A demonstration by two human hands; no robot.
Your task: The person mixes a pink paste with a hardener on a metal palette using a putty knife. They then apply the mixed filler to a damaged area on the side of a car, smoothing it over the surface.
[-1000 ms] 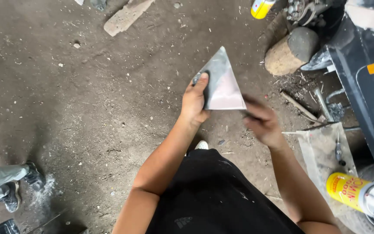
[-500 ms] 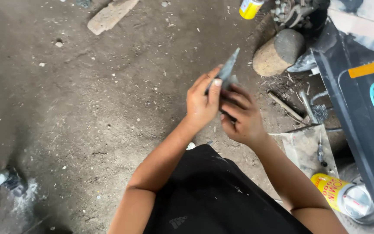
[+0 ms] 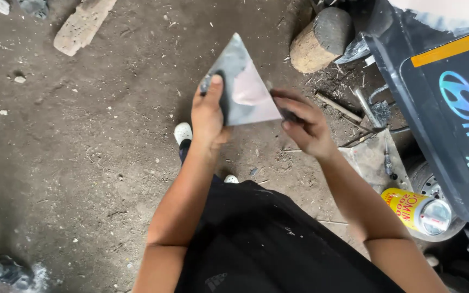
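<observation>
1. Grey, triangular scraper blade (image 3: 242, 87) is held flat-on to the camera, above the dirt floor (image 3: 82, 163).
2. Left hand (image 3: 208, 111) is closed on its left edge, thumb pressed on the face.
3. Right hand (image 3: 305, 127) is curled at the blade's 4 o'clock corner, fingertips touching it.
4. One yellow can (image 3: 416, 209) with red print lies at 4 o'clock.
5. One log stump (image 3: 321, 40) sits at 1 o'clock, beside a dark panel (image 3: 451, 108) with an orange stripe.

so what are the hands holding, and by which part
A grey triangular sheet: the left hand grips its left edge, the right hand pinches its lower right corner.
</observation>
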